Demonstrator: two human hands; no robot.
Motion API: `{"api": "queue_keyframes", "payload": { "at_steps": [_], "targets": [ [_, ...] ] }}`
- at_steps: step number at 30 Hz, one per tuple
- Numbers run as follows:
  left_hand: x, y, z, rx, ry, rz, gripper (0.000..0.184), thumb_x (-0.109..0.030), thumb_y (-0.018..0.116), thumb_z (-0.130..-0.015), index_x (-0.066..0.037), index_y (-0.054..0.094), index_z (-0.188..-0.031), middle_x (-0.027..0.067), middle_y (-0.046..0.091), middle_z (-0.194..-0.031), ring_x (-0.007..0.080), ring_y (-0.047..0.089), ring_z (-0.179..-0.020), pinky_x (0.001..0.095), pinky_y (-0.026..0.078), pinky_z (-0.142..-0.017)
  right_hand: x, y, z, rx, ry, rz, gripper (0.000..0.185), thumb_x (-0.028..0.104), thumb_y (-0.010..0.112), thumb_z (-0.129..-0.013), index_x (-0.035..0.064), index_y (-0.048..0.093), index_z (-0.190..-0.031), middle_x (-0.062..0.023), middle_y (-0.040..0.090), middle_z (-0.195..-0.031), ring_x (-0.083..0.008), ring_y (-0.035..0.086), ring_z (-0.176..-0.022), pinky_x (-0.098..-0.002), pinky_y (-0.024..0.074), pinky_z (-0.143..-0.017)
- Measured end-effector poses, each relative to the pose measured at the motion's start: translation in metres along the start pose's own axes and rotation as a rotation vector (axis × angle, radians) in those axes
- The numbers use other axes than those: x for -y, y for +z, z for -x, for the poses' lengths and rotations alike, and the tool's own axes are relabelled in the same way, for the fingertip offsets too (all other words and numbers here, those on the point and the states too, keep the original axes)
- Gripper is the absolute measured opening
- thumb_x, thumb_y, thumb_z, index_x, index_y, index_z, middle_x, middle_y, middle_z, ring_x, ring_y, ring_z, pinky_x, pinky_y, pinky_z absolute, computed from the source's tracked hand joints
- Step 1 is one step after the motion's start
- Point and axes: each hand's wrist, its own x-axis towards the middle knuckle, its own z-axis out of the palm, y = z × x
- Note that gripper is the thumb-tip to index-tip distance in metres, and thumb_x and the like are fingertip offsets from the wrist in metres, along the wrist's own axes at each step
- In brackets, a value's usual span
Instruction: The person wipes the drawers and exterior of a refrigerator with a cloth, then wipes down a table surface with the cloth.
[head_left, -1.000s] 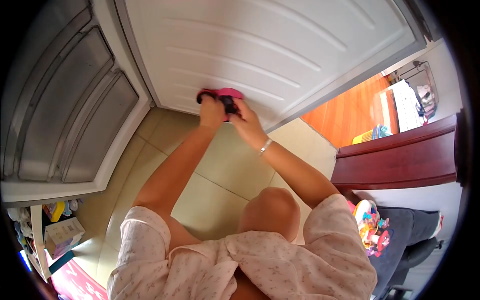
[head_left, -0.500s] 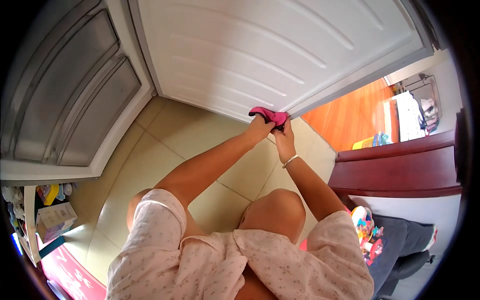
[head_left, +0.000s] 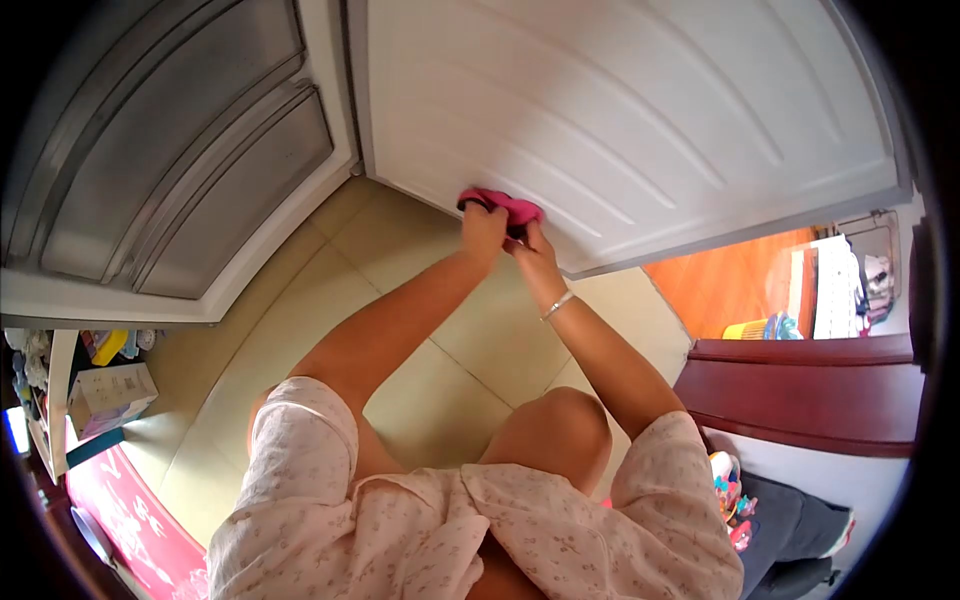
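Pale pinkish-white shirt (head_left: pixel 600 545) is looking sprigged in brown, matching short sleeves (head_left: pixel 308 440) are hanging loose, slim silvery bracelet (head_left: pixel 557 306) is sitting behind the right fingers (head_left: pixel 535 236)

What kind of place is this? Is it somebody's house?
Probably somebody's home, near a fridge. The big white ribbed door and the smoky-grey panels in a white frame look like an open refrigerator, and what seems a bright multicoloured plastic toy shows at the right.

The head camera looks forward and down over both arms (head_left: pixel 385 320) from close by.
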Motion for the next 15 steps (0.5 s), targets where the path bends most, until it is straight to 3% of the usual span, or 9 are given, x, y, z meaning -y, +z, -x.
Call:
{"api": "queue_keyframes", "payload": {
  "at_steps": [1, 3, 5, 7, 9, 11, 15],
  "targets": [
    [-0.002, -0.013, -0.011, -0.059, -0.021, -0.011, 0.036, -0.017, 0.058, -0.085, 0.009, 0.056, -0.110, 0.0197, 0.066, -0.100, 0.0251, 0.064, -0.089, 0.0398, 0.052, -0.075, -0.006, 0.014, -0.013, 0.010, 0.001, 0.000, 0.030, 0.003, 0.059, -0.086, 0.0022, 0.055, -0.116, -0.0108, 0.065, -0.110, -0.0177, 0.060, -0.101, -0.0319, 0.0482, -0.088],
    [0.024, -0.033, -0.052, -0.200, 0.047, 0.020, 0.035, -0.014, 0.057, -0.084, 0.011, 0.056, -0.108, 0.0327, 0.065, -0.105, 0.0455, 0.063, -0.101, 0.0482, 0.049, -0.088, -0.016, 0.047, -0.039, 0.118, -0.088, -0.102, 0.032, 0.006, 0.059, -0.085, 0.0024, 0.055, -0.117, -0.0150, 0.064, -0.114, -0.0249, 0.060, -0.104, -0.0363, 0.0475, -0.092],
    [-0.002, -0.072, -0.052, -0.229, 0.095, -0.060, 0.037, -0.015, 0.054, -0.085, 0.012, 0.056, -0.110, 0.0352, 0.062, -0.111, 0.0465, 0.061, -0.105, 0.0500, 0.047, -0.091, -0.013, 0.078, -0.061, 0.169, -0.183, 0.178, 0.036, 0.009, 0.056, -0.084, 0.0016, 0.055, -0.119, -0.0211, 0.062, -0.118, -0.0357, 0.058, -0.110, -0.0404, 0.0448, -0.097],
    [0.023, -0.095, -0.089, -0.343, 0.197, -0.001, 0.038, -0.014, 0.053, -0.086, 0.013, 0.056, -0.112, 0.0349, 0.062, -0.110, 0.0463, 0.062, -0.104, 0.0502, 0.047, -0.091, 0.015, 0.109, -0.069, 0.186, -0.285, 0.221, 0.037, 0.011, 0.054, -0.082, 0.0001, 0.055, -0.117, -0.0262, 0.060, -0.119, -0.0427, 0.055, -0.113, -0.0444, 0.0425, -0.099],
    [0.058, -0.143, -0.147, -0.164, -0.042, -0.072, 0.036, -0.010, 0.050, -0.091, 0.004, 0.053, -0.124, 0.0198, 0.061, -0.115, 0.0297, 0.061, -0.104, 0.0403, 0.050, -0.085, 0.021, 0.141, -0.081, 0.260, -0.167, 0.165, 0.035, 0.008, 0.050, -0.081, -0.0015, 0.056, -0.114, -0.0274, 0.059, -0.118, -0.0442, 0.054, -0.114, -0.0460, 0.0427, -0.098],
    [0.037, -0.142, -0.115, -0.187, 0.008, 0.516, 0.037, -0.012, 0.048, -0.095, 0.003, 0.050, -0.129, 0.0202, 0.057, -0.125, 0.0285, 0.059, -0.109, 0.0396, 0.050, -0.088, -0.013, 0.171, -0.099, 0.254, -0.219, 0.114, 0.033, 0.007, 0.048, -0.082, -0.0020, 0.057, -0.113, -0.0293, 0.059, -0.118, -0.0455, 0.053, -0.115, -0.0468, 0.0422, -0.098],
    [0.049, -0.139, -0.115, -0.173, -0.180, 0.287, 0.037, -0.014, 0.046, -0.097, 0.003, 0.050, -0.129, 0.0201, 0.058, -0.123, 0.0274, 0.060, -0.107, 0.0382, 0.051, -0.088, 0.000, 0.169, -0.083, 0.238, -0.071, 0.190, 0.034, 0.006, 0.047, -0.082, -0.0024, 0.057, -0.114, -0.0308, 0.059, -0.119, -0.0465, 0.053, -0.116, -0.0461, 0.0423, -0.098]
  ]
}}
